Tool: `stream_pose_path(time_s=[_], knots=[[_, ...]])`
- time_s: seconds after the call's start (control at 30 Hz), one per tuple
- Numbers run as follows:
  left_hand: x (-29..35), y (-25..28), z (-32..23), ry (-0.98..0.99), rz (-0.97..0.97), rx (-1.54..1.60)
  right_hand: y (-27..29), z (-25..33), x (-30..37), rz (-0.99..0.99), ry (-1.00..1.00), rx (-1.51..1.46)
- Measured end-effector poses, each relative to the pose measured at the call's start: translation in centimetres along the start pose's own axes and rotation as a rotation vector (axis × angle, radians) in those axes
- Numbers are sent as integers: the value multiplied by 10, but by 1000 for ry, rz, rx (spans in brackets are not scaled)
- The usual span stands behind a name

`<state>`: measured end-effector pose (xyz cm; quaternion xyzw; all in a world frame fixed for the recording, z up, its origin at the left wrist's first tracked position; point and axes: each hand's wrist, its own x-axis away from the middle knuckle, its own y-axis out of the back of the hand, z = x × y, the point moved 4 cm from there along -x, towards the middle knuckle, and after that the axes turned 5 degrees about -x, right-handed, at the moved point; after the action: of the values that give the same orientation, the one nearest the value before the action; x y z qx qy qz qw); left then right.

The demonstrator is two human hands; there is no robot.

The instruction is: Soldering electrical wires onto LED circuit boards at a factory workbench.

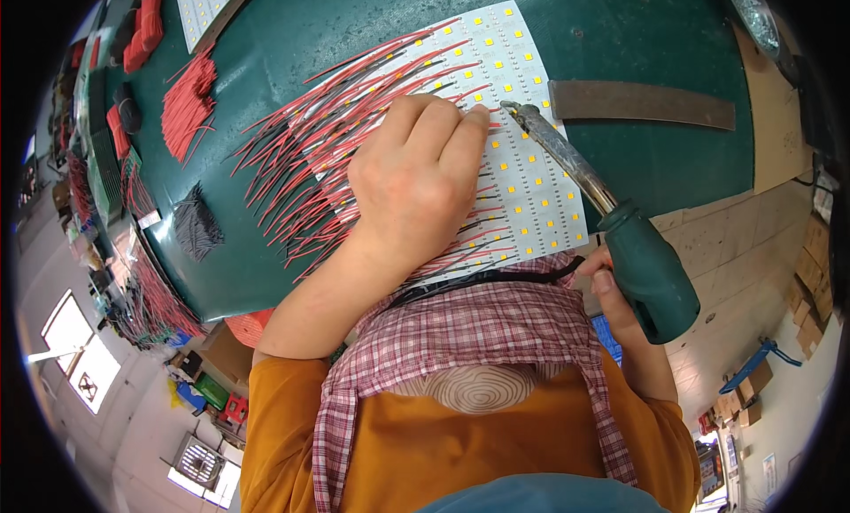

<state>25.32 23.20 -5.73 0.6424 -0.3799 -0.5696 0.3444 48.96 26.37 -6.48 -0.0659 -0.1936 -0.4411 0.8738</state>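
Observation:
A white LED circuit board (531, 190) with yellow LEDs lies on the green work surface, many red and black wires (292, 177) fanning out over its left part. My left hand (412, 177) rests over these wires, its fingers closed in a pinch at the board's middle; the pinched wire is mostly hidden. In my right hand (611, 287) is a soldering iron (651, 270) with a green handle, which covers part of that hand. Its tip meets or hovers just above the board beside my left fingertips; contact is hard to tell.
A flat grey-brown strip (642, 104) lies right of the board. Bundles of red wires (188, 106) and black wires (197, 225) lie to the left. Another LED board (202, 8) is at the far left. A shiny metal object (753, 17) stands at the far right.

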Motion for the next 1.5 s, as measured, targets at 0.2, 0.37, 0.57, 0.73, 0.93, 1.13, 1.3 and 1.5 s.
stream_pose_path(time_s=[0.2,0.37,0.57,0.73,0.93,1.13,1.3,1.5], knots=[[-1,-2,-3,-19,-14,-45,4,-16,2,117,230,359],[-2,0,-4,-24,8,-70,11,-27,5,119,358,569],[-2,-1,-3,-19,9,-80,8,-11,3,95,119,-96],[-6,11,4,7,50,-65,10,-30,5,75,131,17],[-5,24,-1,-49,-18,-3,9,-31,9,86,83,-43],[6,4,-5,-14,56,48,0,-20,9,58,53,-91],[8,1,-7,-27,29,3,8,-25,8,206,350,466],[9,1,-8,-45,26,17,4,-39,12,53,257,67]])
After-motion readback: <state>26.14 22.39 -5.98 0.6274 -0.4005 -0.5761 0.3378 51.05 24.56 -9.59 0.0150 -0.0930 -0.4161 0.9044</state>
